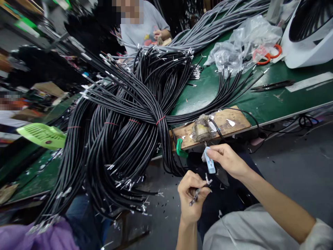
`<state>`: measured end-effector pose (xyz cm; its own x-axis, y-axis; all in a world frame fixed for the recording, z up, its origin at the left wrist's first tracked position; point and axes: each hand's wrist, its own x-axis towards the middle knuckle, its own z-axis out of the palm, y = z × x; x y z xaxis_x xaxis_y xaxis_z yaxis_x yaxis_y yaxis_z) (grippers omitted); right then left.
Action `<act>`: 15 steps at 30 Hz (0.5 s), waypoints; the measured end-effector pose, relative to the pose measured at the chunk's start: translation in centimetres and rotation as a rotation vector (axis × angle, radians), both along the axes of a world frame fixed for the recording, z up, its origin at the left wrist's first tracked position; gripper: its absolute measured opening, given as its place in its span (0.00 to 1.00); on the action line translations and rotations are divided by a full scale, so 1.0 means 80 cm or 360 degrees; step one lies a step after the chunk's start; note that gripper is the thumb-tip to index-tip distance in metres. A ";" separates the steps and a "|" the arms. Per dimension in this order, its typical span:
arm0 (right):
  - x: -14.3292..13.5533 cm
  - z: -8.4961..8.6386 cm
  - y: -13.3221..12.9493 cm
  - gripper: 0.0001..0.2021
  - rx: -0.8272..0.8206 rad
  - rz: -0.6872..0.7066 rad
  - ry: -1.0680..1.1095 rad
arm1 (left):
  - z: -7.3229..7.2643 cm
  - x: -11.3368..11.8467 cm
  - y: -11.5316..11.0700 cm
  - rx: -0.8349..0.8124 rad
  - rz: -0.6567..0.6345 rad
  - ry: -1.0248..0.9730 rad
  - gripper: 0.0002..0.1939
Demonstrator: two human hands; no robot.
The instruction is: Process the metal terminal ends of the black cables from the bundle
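My left hand (191,194) is closed in front of my lap. Its fingers pinch the end of a cable (195,197), and pale stripped strands (208,179) stick up beside the fingertips. To its upper right, my right hand (226,158) is closed on a small light-blue tool (210,162), held just above and apart from the strands. Beyond the hands, a wooden board (231,119) lies at the table edge, carrying a lumpy, tape-covered block (202,129). A green clamp (180,148) sits at the board's near left edge.
Large bundles of black cables (117,139) cover the green table (273,107) on the left, some hanging over its edge. Farther back lie grey cables (203,31), plastic bags (231,48), orange scissors (269,55), pliers (273,85) and a white fan (304,41). A person (145,24) sits opposite.
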<state>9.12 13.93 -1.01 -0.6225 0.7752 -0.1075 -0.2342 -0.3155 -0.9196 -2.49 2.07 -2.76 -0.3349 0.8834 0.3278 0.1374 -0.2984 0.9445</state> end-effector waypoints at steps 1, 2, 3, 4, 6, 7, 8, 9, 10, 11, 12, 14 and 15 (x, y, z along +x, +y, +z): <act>-0.003 0.000 -0.002 0.23 -0.0093 0.0009 0.0086 | -0.001 0.000 0.002 0.0002 -0.0003 -0.0016 0.11; -0.005 0.000 -0.005 0.23 -0.0184 0.0010 0.0170 | -0.002 0.001 0.004 -0.0008 -0.0012 -0.0017 0.11; -0.006 0.000 -0.007 0.22 -0.0264 0.0009 0.0238 | -0.002 0.002 0.007 -0.0024 -0.0024 -0.0006 0.11; -0.007 -0.001 -0.009 0.22 -0.0332 0.0009 0.0290 | -0.002 0.003 0.009 -0.0041 -0.0029 0.0018 0.11; -0.007 -0.003 -0.011 0.20 -0.0438 0.0029 0.0370 | 0.001 0.005 0.014 -0.0074 -0.0020 0.0077 0.10; -0.007 -0.004 -0.012 0.20 -0.0480 0.0054 0.0411 | 0.004 0.006 0.016 -0.0089 -0.0013 0.0101 0.10; -0.007 -0.006 -0.012 0.20 -0.0519 0.0085 0.0450 | 0.006 0.007 0.017 -0.0101 -0.0010 0.0120 0.10; -0.006 -0.009 -0.013 0.20 -0.0557 0.0119 0.0484 | 0.008 0.008 0.018 -0.0114 -0.0011 0.0133 0.10; -0.005 -0.012 -0.013 0.21 -0.0593 0.0148 0.0510 | 0.010 0.008 0.019 -0.0124 -0.0015 0.0139 0.10; -0.004 -0.017 -0.013 0.22 -0.0629 0.0164 0.0525 | 0.012 0.009 0.018 -0.0132 -0.0023 0.0142 0.11; -0.001 -0.024 -0.013 0.23 -0.0661 0.0160 0.0529 | 0.013 0.008 0.017 -0.0135 -0.0032 0.0146 0.11; 0.008 -0.039 -0.014 0.25 -0.0688 0.0088 0.0499 | 0.013 0.007 0.013 -0.0140 -0.0048 0.0152 0.11; 0.015 -0.047 -0.014 0.25 -0.0664 0.0033 0.0465 | 0.012 0.006 0.011 -0.0135 -0.0052 0.0154 0.10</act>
